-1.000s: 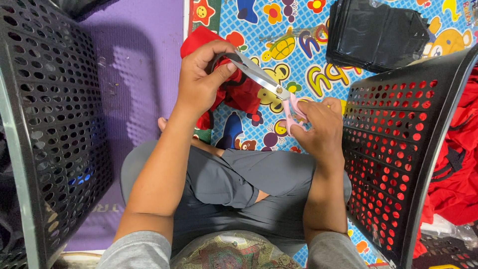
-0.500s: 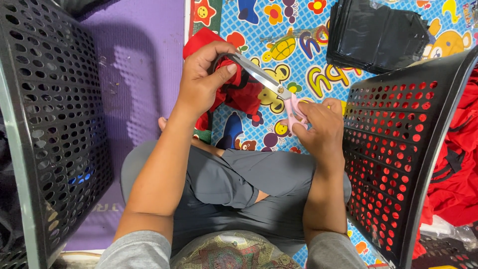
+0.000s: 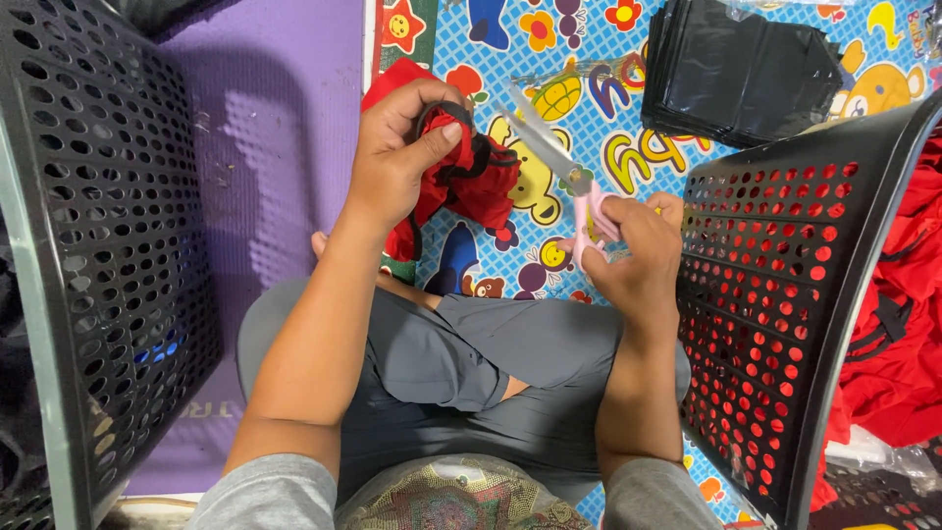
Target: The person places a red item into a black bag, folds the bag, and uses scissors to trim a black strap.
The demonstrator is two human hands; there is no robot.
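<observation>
My left hand (image 3: 402, 147) grips a bunched red garment with black trim (image 3: 471, 182), held above the cartoon-print mat. My right hand (image 3: 638, 260) holds pink-handled scissors (image 3: 564, 167), fingers through the loops. The steel blades point up and to the left, their tips a short way from the garment and apart from it. I sit cross-legged in grey trousers (image 3: 461, 363) below both hands.
A black perforated basket (image 3: 108, 245) stands at my left on a purple mat (image 3: 285, 118). Another black perforated basket (image 3: 785, 294) at my right holds red garments (image 3: 903, 334). A stack of black plastic bags (image 3: 746, 69) lies at the far right of the colourful mat (image 3: 589, 88).
The scissors have drawn back to the right, away from the red garment. My left hand still holds the garment and has shifted slightly.
</observation>
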